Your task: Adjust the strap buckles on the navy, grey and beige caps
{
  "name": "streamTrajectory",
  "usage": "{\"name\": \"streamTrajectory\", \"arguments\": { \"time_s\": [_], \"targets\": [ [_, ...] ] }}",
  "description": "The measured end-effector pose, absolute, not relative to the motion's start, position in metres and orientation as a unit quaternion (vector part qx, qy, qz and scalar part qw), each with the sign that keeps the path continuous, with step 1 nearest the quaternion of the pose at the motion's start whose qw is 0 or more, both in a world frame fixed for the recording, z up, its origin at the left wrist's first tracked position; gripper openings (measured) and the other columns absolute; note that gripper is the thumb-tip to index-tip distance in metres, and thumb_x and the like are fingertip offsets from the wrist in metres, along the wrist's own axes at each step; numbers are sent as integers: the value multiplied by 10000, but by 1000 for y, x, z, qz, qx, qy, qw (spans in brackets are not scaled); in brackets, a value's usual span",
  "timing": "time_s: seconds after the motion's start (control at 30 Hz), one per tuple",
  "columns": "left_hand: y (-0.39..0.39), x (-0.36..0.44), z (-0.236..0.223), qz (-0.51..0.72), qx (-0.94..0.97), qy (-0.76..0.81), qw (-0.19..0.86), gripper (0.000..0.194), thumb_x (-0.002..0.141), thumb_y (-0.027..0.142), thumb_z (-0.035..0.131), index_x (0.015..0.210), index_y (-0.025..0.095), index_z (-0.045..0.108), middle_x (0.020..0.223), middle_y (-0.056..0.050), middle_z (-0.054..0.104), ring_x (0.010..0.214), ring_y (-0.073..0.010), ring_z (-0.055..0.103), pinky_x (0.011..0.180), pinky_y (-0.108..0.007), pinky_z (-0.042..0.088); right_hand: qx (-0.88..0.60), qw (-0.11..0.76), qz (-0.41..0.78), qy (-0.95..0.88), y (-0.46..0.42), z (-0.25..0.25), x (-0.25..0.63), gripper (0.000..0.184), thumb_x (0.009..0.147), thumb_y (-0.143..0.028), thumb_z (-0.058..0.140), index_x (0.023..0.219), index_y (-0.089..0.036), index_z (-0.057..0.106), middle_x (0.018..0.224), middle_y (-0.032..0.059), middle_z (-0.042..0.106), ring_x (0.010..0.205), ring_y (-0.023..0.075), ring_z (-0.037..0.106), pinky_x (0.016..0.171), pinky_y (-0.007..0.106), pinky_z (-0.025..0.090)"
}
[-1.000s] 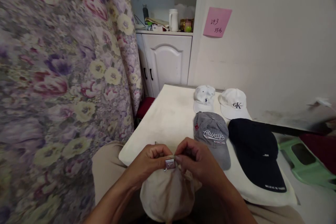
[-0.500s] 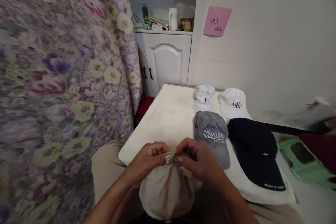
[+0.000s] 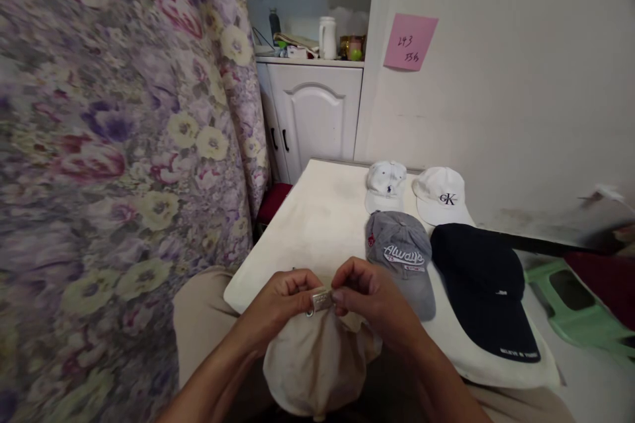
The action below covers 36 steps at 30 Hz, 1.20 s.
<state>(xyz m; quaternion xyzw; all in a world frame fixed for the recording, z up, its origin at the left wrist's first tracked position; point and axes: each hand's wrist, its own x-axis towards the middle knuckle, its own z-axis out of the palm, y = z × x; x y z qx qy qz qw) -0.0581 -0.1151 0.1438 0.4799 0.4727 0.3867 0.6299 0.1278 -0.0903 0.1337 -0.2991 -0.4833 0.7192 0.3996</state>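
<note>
A beige cap [image 3: 312,363] hangs in front of me over my lap, at the near edge of a white table [image 3: 317,218]. My left hand [image 3: 280,301] and my right hand [image 3: 372,297] are both closed at the cap's back, pinching its small metal strap buckle [image 3: 321,300] between their fingertips. On the table beyond my hands lie a grey cap [image 3: 403,254] with white lettering, a dark navy cap [image 3: 489,287], a white cap [image 3: 385,185] and a second white cap [image 3: 440,197] with a black logo.
A flowered curtain [image 3: 114,145] fills the left side. A white cabinet [image 3: 312,112] with a jug and jars on top stands behind the table. A pink note [image 3: 409,41] sticks to the wall. A green plastic stool [image 3: 575,304] stands at the right.
My hands have stayed at the buckle; the buckle has turned slightly and my right fingers have shifted a little on it. The caps on the table have not moved.
</note>
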Motion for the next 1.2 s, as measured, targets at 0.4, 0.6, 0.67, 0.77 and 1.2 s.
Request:
{"name": "streamTrajectory", "arguments": {
  "time_s": [0.4, 0.6, 0.67, 0.77, 1.2],
  "targets": [
    [-116, -58, 145, 394, 478, 472, 628, 270, 725, 381, 781, 715, 137, 664, 646, 15, 574, 608, -112, 432, 575, -224, 314, -335, 377, 644, -576, -93, 138, 136, 98, 756, -145, 630, 842, -178, 667, 683, -18, 654, 643, 124, 593, 615, 260, 425],
    [-116, -57, 147, 389, 488, 471, 623, 265, 733, 371, 776, 696, 137, 658, 626, 27, 544, 598, -105, 402, 569, -223, 300, -342, 404, 635, -563, -91, 131, 131, 88, 734, -152, 685, 798, -191, 638, 664, -35, 621, 622, 117, 561, 586, 249, 414],
    [-116, -57, 147, 388, 494, 471, 620, 260, 732, 366, 775, 692, 137, 659, 626, 24, 548, 602, -107, 408, 572, -223, 302, -343, 406, 638, -557, -91, 132, 131, 97, 731, -161, 697, 794, -190, 629, 654, -35, 623, 608, 116, 563, 577, 247, 417],
    [-116, -57, 145, 394, 492, 470, 617, 255, 742, 368, 764, 697, 138, 663, 625, 25, 551, 604, -108, 415, 578, -222, 309, -344, 395, 638, -564, -91, 135, 133, 101, 725, -152, 707, 768, -186, 622, 645, -32, 633, 594, 114, 564, 560, 242, 412],
    [-116, -58, 145, 405, 471, 480, 620, 232, 733, 359, 746, 682, 154, 648, 609, 30, 528, 573, -106, 397, 547, -220, 302, -393, 379, 560, -623, -98, 141, 135, 62, 761, -159, 703, 798, -196, 670, 675, -23, 626, 614, 122, 534, 567, 245, 399]
  ]
}}
